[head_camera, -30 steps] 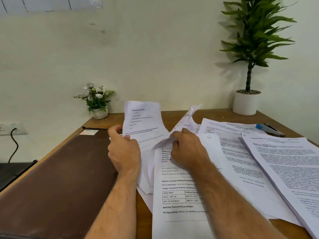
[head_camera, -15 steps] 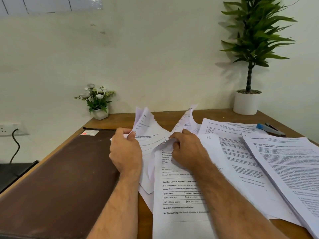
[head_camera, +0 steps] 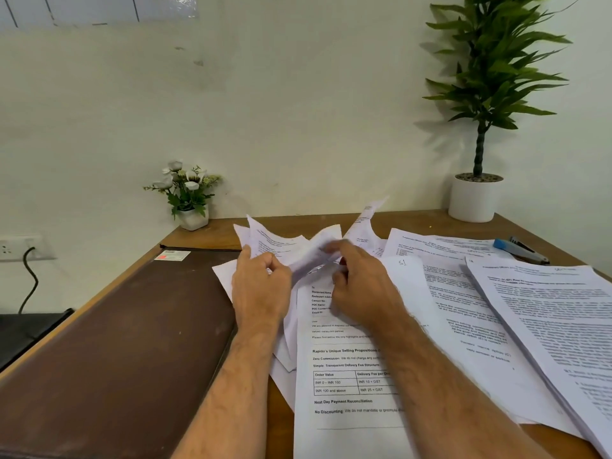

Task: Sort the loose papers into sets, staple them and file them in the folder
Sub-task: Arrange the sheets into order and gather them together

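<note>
Lowered since a second ago: raised sheets [head_camera: 291, 246] at frame centre, then upright, now bent over and crumpled toward the desk; both hands nearly in place.

Pale wall [head_camera: 298, 111] across the upper frame; wooden desk [head_camera: 212, 233] below, running into the corner; wall socket with black cable [head_camera: 28, 276] at the left edge.

Brown folder [head_camera: 126, 342] filling the lower left, closed and flat, long axis running from bottom left toward centre, small label [head_camera: 172, 256] at its far corner; contents not visible.

Loose papers [head_camera: 463, 326] fanned over the right half, overlapping; printed sheet with a table [head_camera: 344, 385] lengthwise toward the viewer, text readable from the bottom edge; neighbouring stacks skewed to the right, text upside down.

Tall potted plant [head_camera: 477, 193] upper right; small flower pot [head_camera: 192, 217] left of centre, by the wall.

Left hand [head_camera: 261, 293] curled, pinching the crumpled sheets; right hand [head_camera: 361, 293] gripping the same bundle from the right, fingertips blurred.

Blue stapler [head_camera: 520, 250] at the right edge, beyond the papers.
</note>
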A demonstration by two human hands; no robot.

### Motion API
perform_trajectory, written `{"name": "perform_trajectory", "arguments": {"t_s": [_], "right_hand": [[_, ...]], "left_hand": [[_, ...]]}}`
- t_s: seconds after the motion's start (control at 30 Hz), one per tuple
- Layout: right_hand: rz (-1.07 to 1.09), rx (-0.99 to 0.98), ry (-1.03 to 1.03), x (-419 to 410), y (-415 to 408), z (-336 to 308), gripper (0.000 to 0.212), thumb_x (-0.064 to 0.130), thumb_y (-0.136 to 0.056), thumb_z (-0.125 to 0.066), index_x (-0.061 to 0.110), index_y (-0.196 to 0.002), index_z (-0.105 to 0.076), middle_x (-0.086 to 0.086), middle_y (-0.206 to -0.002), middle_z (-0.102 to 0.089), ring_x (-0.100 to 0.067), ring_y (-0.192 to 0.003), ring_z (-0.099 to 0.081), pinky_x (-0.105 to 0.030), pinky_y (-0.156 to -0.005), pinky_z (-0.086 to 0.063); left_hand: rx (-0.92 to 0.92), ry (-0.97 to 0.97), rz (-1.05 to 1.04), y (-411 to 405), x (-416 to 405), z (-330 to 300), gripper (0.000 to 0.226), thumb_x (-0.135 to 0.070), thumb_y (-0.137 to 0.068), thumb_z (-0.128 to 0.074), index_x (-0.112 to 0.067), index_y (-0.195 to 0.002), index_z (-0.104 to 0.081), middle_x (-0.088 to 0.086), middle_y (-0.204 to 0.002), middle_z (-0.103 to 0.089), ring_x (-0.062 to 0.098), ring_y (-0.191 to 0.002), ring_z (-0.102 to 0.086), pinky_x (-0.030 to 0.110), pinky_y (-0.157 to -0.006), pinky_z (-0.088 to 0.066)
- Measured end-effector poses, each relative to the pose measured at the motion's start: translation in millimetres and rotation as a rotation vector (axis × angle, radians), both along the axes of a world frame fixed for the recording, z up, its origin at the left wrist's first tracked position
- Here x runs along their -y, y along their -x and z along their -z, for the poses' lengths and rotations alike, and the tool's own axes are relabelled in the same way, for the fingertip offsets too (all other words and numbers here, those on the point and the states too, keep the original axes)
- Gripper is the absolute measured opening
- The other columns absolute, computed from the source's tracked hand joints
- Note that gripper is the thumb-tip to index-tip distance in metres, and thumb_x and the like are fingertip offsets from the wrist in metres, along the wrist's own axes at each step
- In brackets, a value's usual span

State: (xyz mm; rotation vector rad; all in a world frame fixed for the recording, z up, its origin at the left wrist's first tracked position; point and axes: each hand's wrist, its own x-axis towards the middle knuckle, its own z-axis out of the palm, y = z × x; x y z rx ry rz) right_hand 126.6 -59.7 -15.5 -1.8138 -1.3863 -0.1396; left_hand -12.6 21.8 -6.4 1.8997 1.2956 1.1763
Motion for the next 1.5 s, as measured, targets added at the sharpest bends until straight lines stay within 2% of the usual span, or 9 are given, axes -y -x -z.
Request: {"name": "perform_trajectory", "arguments": {"t_s": [0.13,0.37,0.5,0.7,0.83,1.0,1.17,1.33,1.5], "right_hand": [[-0.071,-0.081,-0.064,3.0,1.5,-3.1,0.073,0.007,-0.088,-0.052,0.054,-0.138,-0.027,0.016,-0.077,-0.055,-0.01,-0.07,-0.06,-0.033,-0.064,-0.055],[-0.039,0.048,-0.089,-4.8,-6.7,6.7,0.021,0.007,-0.082,-0.055,0.019,-0.095,-0.065,0.012,-0.079,-0.049,-0.016,-0.073,-0.053,-0.039,-0.065,-0.053],[-0.056,0.056,-0.112,-7.1,-9.4,9.3,0.02,0.007,-0.079,-0.053,0.016,-0.091,-0.066,0.009,-0.079,-0.051,-0.016,-0.071,-0.052,-0.035,-0.062,-0.05],[-0.05,0.059,-0.119,-6.7,-10.4,10.0,0.019,0.001,-0.076,-0.055,0.014,-0.084,-0.066,0.013,-0.074,-0.046,-0.009,-0.065,-0.046,-0.027,-0.057,-0.039],[-0.044,0.041,-0.11,-5.0,-9.0,7.5,0.017,0.002,-0.075,-0.054,0.015,-0.08,-0.063,0.01,-0.074,-0.048,-0.013,-0.067,-0.049,-0.031,-0.059,-0.045],[-0.028,0.034,-0.074,-2.2,-6.7,5.1,0.018,0.01,-0.082,-0.051,0.022,-0.094,-0.058,0.009,-0.082,-0.054,-0.015,-0.074,-0.054,-0.033,-0.065,-0.05],[-0.094,-0.134,-0.099,-1.6,-4.5,3.9,0.059,0.01,-0.088,-0.056,0.043,-0.13,-0.032,0.016,-0.086,-0.059,-0.01,-0.071,-0.059,-0.028,-0.06,-0.047],[-0.032,0.009,-0.051,-1.7,-7.1,5.4,0.036,0.006,-0.072,-0.057,0.027,-0.1,-0.062,0.01,-0.086,-0.056,-0.02,-0.083,-0.06,-0.034,-0.066,-0.051],[-0.018,-0.082,-0.095,-0.5,-4.6,3.5,0.046,0.002,-0.072,-0.055,0.029,-0.109,-0.053,0.008,-0.08,-0.059,-0.019,-0.075,-0.057,-0.034,-0.062,-0.048]], "left_hand": [[-0.013,0.018,0.051,0.7,5.9,-2.2,0.029,-0.01,-0.089,-0.058,-0.011,-0.06,-0.052,0.0,-0.161,-0.036,0.02,-0.142,-0.039,0.023,-0.082,-0.034],[0.09,0.04,-0.059,-0.1,2.3,0.4,0.024,-0.037,-0.098,-0.053,-0.019,-0.092,-0.068,-0.004,-0.103,-0.071,0.018,-0.09,-0.061,0.032,-0.07,-0.041],[0.145,0.067,-0.16,4.4,-2.5,1.9,0.033,-0.027,-0.091,-0.073,-0.024,-0.115,-0.05,0.002,-0.11,-0.068,0.021,-0.09,-0.061,0.032,-0.076,-0.042],[0.119,-0.074,-0.155,2.7,-0.5,1.2,0.035,-0.014,-0.094,-0.066,-0.024,-0.125,-0.053,0.003,-0.107,-0.073,0.029,-0.097,-0.067,0.038,-0.08,-0.053],[-0.053,-0.128,-0.033,-0.8,3.9,2.5,0.012,-0.018,-0.092,-0.062,-0.019,-0.093,-0.074,-0.012,-0.094,-0.069,0.019,-0.088,-0.062,0.029,-0.073,-0.046],[-0.034,0.023,0.043,-0.6,5.9,0.4,0.04,-0.041,-0.092,-0.055,-0.016,-0.074,-0.079,-0.01,-0.073,-0.073,0.009,-0.066,-0.062,0.03,-0.059,-0.05],[-0.112,0.022,0.029,-3.0,1.9,1.9,0.037,-0.048,-0.091,-0.068,-0.022,-0.066,-0.076,-0.012,-0.061,-0.068,0.006,-0.06,-0.063,0.027,-0.057,-0.048],[0.007,-0.144,-0.042,-1.5,3.9,2.2,0.01,-0.032,-0.09,-0.073,-0.026,-0.097,-0.075,-0.008,-0.097,-0.071,0.009,-0.084,-0.065,0.019,-0.068,-0.043],[0.245,-0.244,-0.075,1.1,6.8,0.5,0.065,-0.003,-0.085,-0.074,-0.021,-0.14,-0.045,-0.002,-0.136,-0.052,-0.005,-0.091,-0.059,0.019,-0.077,-0.044]]}}
